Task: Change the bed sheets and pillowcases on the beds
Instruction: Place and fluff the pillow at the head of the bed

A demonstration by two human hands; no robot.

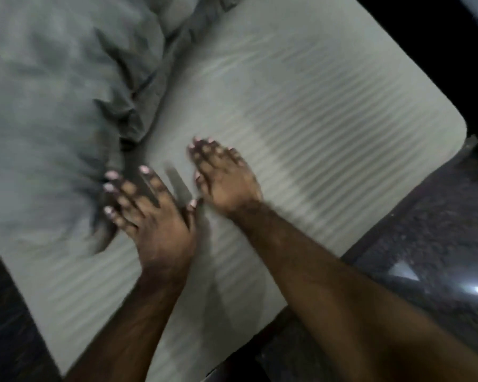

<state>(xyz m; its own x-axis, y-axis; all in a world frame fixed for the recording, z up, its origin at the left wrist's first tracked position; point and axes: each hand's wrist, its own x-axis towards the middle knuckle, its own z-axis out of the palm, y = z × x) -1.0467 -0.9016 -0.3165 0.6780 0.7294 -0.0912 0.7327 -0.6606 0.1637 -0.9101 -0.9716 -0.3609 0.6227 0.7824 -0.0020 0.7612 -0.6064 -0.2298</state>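
Crumpled grey bedding lies on the ribbed mattress, at the left hand's spread fingertips. Right hand, fingers straight, rests flat on the mattress beside it; neither hand grasps anything.

Motion-blurred right hand fingers

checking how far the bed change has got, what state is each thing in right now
pale ribbed bare mattress: uncovered, no sheet over this part
grey rumpled bedding: bunched in a heap on the mattress's far side
left hand: fingers spread, at the bedding's edge
right hand: flat, fingers straight, over the mattress; blurred
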